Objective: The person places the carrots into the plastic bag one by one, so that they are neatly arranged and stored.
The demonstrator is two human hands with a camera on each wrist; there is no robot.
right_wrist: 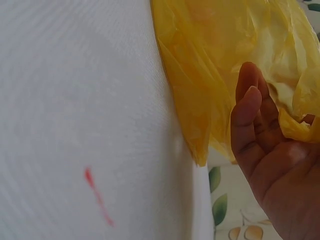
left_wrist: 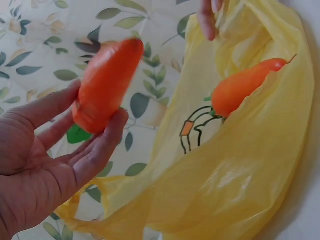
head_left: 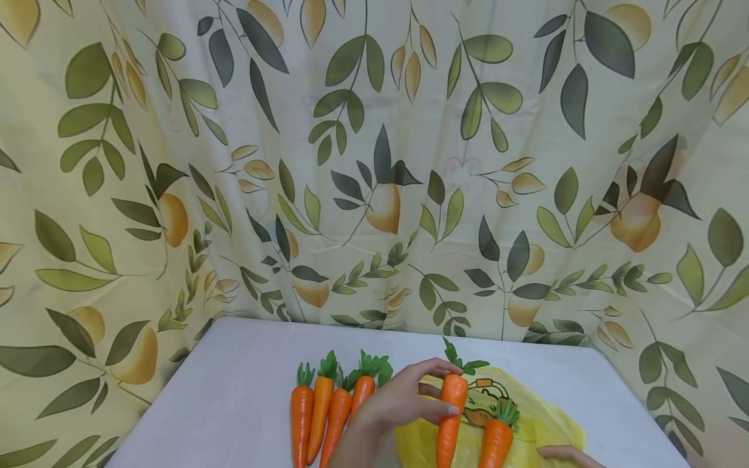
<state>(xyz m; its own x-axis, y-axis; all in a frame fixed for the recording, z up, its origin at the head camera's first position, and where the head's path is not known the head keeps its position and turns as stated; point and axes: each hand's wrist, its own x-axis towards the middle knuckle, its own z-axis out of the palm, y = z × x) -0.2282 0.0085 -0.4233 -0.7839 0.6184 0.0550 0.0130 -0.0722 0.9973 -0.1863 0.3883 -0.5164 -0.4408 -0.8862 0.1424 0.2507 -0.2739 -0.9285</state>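
My left hand [head_left: 404, 400] grips an orange carrot [head_left: 450, 416] with green leaves between thumb and fingers, raised over the left part of a yellow plastic bag [head_left: 541, 416]. In the left wrist view the held carrot [left_wrist: 107, 85] points its narrow tip upward, its leaves mostly behind the fingers. A second carrot [left_wrist: 245, 87] lies at the bag's opening, partly covered by a fold of plastic. At the bag's right side is my right hand [head_left: 564, 453], its thumb and forefinger extended close together. In the right wrist view, yellow plastic runs into the curl of this hand [right_wrist: 272, 135].
Several carrots [head_left: 301, 416] lie side by side on the white table [head_left: 246, 364], left of my left forearm. A leaf-and-fruit patterned curtain [head_left: 374, 149] hangs behind the table and along both sides. A red mark [right_wrist: 95, 192] shows on the white surface.
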